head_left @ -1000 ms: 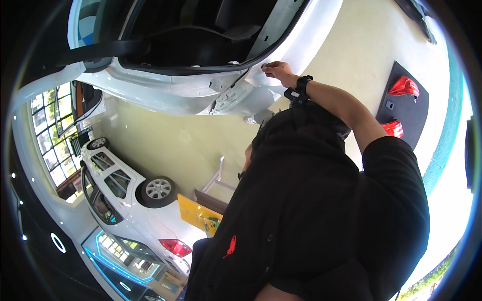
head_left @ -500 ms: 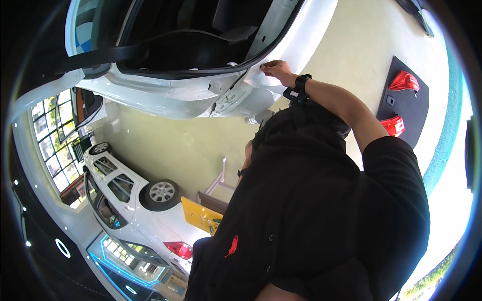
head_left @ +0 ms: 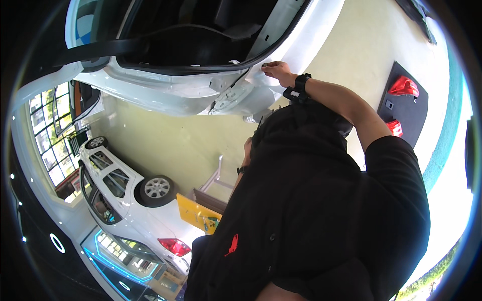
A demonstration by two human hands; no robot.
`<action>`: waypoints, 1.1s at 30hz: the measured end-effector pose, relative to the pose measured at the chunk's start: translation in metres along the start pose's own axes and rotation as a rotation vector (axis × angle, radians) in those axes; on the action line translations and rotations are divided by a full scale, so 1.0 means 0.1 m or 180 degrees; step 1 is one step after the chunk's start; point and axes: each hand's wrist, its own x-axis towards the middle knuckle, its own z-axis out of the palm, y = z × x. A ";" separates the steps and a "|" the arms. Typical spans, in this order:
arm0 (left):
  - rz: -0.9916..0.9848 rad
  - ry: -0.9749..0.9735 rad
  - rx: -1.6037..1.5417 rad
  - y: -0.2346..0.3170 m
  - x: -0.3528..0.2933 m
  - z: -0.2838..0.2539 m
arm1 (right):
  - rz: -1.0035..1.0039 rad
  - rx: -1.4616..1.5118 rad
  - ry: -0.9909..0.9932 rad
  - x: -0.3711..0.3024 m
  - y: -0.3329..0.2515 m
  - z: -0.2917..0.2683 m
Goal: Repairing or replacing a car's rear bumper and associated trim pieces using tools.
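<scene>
A second white car (head_left: 128, 198), with a red rear lamp (head_left: 174, 246) and a silver-rimmed wheel (head_left: 157, 187), stands toward the left edge of the pale floor (head_left: 186, 133). Near it is a yellow board (head_left: 188, 209) with a few tools (head_left: 206, 224) close to its right edge, just beside a metal frame (head_left: 219, 164). A paned window (head_left: 50, 143) lies beyond the floor's left edge; a teal strip (head_left: 441, 150) runs along its right.

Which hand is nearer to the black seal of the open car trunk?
Right. The right hand is close beside the black seal; the left hand is farther away, partly hidden behind the black shirt.
</scene>
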 end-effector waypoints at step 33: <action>0.0025 0.0020 -0.0183 0.22 0.10 0.00 | 0.0449 0.0235 -0.0666 -0.02 -0.08 -0.09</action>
